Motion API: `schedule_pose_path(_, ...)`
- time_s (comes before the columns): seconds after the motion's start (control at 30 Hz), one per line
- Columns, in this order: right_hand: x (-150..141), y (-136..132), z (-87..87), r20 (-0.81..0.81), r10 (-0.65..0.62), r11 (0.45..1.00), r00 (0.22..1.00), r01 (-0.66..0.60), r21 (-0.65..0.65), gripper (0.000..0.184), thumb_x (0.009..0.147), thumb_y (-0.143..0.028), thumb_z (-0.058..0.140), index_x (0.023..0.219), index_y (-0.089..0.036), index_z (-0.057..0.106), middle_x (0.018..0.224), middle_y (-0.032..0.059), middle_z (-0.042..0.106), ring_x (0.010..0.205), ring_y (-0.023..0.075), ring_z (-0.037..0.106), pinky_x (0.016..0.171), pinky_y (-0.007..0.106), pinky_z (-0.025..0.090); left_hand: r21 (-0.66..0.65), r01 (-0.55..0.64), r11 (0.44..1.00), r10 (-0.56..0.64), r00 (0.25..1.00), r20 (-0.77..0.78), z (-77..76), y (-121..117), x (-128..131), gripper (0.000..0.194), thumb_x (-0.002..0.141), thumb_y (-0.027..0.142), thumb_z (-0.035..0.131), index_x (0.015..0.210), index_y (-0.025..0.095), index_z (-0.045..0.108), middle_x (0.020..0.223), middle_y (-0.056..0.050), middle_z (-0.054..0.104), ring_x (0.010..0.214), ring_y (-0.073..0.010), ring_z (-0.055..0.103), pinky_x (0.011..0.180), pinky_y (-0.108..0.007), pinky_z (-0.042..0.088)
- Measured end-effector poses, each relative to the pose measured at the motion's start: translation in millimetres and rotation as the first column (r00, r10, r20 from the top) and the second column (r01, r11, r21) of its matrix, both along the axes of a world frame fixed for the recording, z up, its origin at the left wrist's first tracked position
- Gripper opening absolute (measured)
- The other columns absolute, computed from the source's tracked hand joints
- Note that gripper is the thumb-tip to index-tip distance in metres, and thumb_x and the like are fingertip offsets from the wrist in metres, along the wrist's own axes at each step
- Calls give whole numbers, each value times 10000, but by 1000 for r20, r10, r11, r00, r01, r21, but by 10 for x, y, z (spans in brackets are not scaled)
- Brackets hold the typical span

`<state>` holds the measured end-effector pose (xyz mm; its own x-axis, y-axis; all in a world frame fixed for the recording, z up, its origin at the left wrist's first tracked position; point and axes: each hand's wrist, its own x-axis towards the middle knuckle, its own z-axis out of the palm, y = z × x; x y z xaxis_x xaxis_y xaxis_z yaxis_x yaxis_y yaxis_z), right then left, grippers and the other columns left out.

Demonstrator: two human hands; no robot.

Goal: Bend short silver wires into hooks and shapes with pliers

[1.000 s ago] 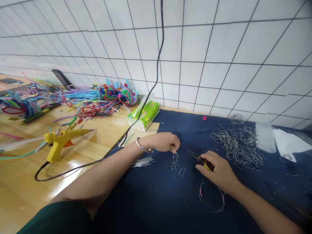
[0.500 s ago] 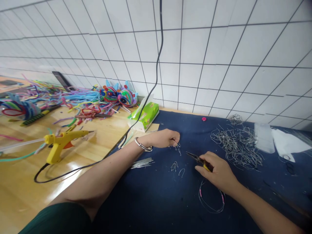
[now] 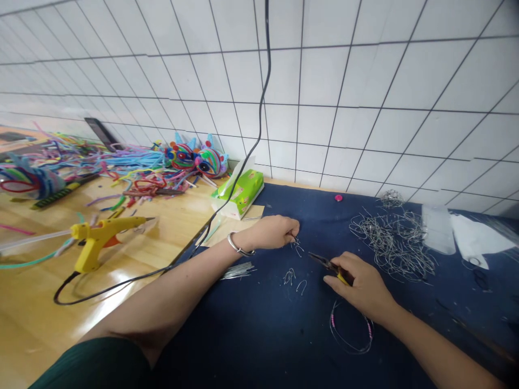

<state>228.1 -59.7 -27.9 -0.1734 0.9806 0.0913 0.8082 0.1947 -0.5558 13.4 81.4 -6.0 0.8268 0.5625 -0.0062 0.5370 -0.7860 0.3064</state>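
My left hand (image 3: 281, 231) is closed, with thin bent wire pieces (image 3: 298, 246) sticking out below the fingertips. My right hand (image 3: 360, 283) grips yellow-handled pliers (image 3: 329, 263), whose dark jaws point left toward those wires. Whether the jaws are parted is too small to tell. Between and below the hands, a small cluster of bent wires (image 3: 289, 276) and a single U-shaped wire (image 3: 301, 287) lie on the dark blue cloth (image 3: 259, 335). A wire loop with pink beads (image 3: 333, 321) rests under my right hand. Straight wire lengths (image 3: 238, 270) lie beneath my left wrist.
A tangled wire heap (image 3: 391, 243) sits to the right, beside a clear plastic bag (image 3: 439, 229). On the wooden table stand a green tissue pack (image 3: 249, 189) and a yellow glue gun (image 3: 94, 246). A black cable (image 3: 261, 116) hangs before the tiled wall. Colourful pipe cleaners (image 3: 133, 159) fill the back left.
The wires at my left fingertips have shifted slightly. My right hand and the pliers stay almost in place.
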Motion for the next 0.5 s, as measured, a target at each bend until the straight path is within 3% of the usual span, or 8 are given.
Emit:
schedule_pose_path(0.23,5,9,-16,7,5,1000,1000,-5,17,164,751,-353,533,851,-225,551,741,-12,515,624,114,496,578,244,395,50,29,998,-30,999,18,3,-138,74,237,719,348,568,874,184,496,863,-27,524,742,-144,486,616,-233,346)
schedule_pose_path(0.4,11,15,-37,-28,0,999,1000,2,47,174,745,-360,539,848,-223,564,737,-6,520,626,117,496,575,242,398,87,9,996,-11,1000,28,59,-186,81,136,757,236,509,876,171,504,877,-42,518,808,-158,490,682,-255,359)
schedule_pose_path(0.5,25,18,-43,-124,-54,997,991,61,52,200,760,-383,522,854,-212,566,718,-1,513,589,113,480,545,239,393,7,150,989,-151,988,35,137,-242,81,133,765,118,429,824,169,537,836,-29,538,795,-137,492,690,-241,359)
